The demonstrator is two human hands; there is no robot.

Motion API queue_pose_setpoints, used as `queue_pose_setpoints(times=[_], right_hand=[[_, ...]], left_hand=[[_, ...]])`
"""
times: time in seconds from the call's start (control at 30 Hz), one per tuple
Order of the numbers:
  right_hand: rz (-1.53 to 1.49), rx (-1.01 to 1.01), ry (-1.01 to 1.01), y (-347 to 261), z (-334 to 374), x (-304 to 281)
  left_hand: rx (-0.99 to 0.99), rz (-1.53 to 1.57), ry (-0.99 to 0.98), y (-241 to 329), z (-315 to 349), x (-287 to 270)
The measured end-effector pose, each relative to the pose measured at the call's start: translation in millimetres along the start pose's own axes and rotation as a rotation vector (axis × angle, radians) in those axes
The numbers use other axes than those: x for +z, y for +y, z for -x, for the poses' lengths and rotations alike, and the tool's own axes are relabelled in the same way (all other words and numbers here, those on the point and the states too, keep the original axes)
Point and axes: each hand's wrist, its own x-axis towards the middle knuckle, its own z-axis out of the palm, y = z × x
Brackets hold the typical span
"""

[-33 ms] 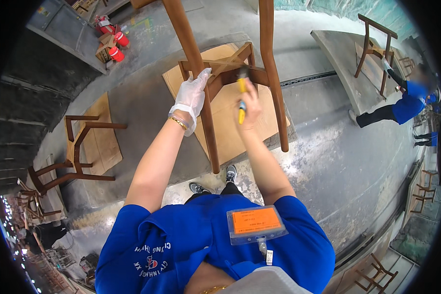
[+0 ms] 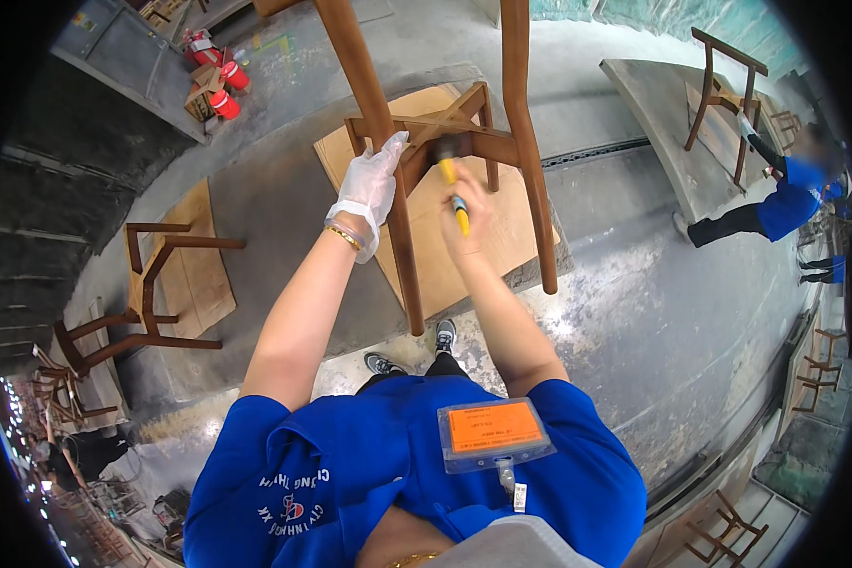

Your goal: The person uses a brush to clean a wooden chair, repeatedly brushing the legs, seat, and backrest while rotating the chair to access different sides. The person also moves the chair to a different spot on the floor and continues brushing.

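A brown wooden chair frame (image 2: 532,204) stands in front of me, its legs pointing toward me and crossed bars between its rails. My left hand (image 2: 369,183), in a thin clear glove, is closed around the chair's left leg near the rail. In my right hand (image 2: 469,213), with no glove showing, is a brush (image 2: 448,170) with a yellow handle and a dark head, blurred by motion. The brush head is at the inner face of the rail, right of the left leg; whether it touches the wood I cannot tell.
Cardboard (image 2: 445,270) lies beneath the chair on a grey platform (image 2: 275,275). Another chair frame (image 2: 142,284) lies at left. Red buckets (image 2: 224,104) and a carton stand at far left. At right, a person in blue (image 2: 790,194) handles a chair frame (image 2: 705,104) on a grey board (image 2: 644,114).
My right hand and the brush have shifted a little left, bringing the brush head closer to the left leg. My left hand keeps its hold on the leg.
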Motion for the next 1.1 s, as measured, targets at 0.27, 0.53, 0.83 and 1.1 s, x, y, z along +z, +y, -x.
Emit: queue_pose_setpoints(times=[0.27, 0.53, 0.83, 1.1], right_hand=[[-0.769, 0.724, -0.137, 33.8, -31.3, -24.2], [-0.418, 0.192, -0.209, -3.3, -35.0, 0.2], [-0.719, 0.464, 0.593, 73.0, -10.2, -133.5], [0.122, 1.018, 0.801, 79.3, 50.8, -169.5]], left_hand=[[0.048, -0.047, 0.042, 8.5, -16.4, 1.8], [0.215, -0.213, 0.044, 2.0, -26.0, 5.1], [0.119, -0.223, 0.063, 11.8, -15.8, 23.2], [0.143, -0.243, 0.075, 9.9, -19.6, 34.1]])
